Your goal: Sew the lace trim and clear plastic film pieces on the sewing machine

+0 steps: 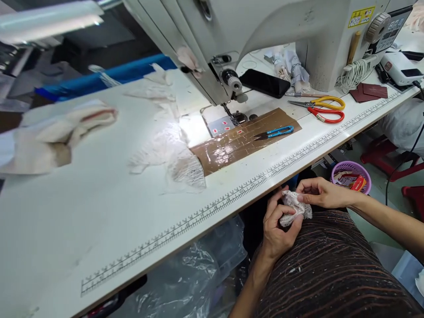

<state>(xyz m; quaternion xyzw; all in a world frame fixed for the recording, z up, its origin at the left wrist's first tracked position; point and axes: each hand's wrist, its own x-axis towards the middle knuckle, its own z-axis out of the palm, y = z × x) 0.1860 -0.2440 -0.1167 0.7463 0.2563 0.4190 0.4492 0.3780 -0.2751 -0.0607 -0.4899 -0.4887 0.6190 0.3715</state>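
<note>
A small piece of white lace fabric (pixel 291 202) is bunched up between both hands, over the lap and just below the table's front edge. My left hand (pixel 278 225) grips it from below and the left, fingers curled round it. From the right, my right hand (pixel 316 193) pinches its upper edge between thumb and fingers. Above them on the table, blue thread snips (pixel 274 132) lie on a brown taped sheet (pixel 228 152) beside the sewing machine's needle area. White ruffled fabric (pixel 185 163) rests left of the sheet.
The sewing machine (pixel 274 22) spans the top. Behind the ruler-marked table edge (pixel 212 207) lie red-and-yellow scissors (pixel 326 108), a black phone (pixel 265 83) and, far left, cream fabric (pixel 66 132). A purple basket (pixel 364 170) stands below the table at right, near red stools (pixel 380 154).
</note>
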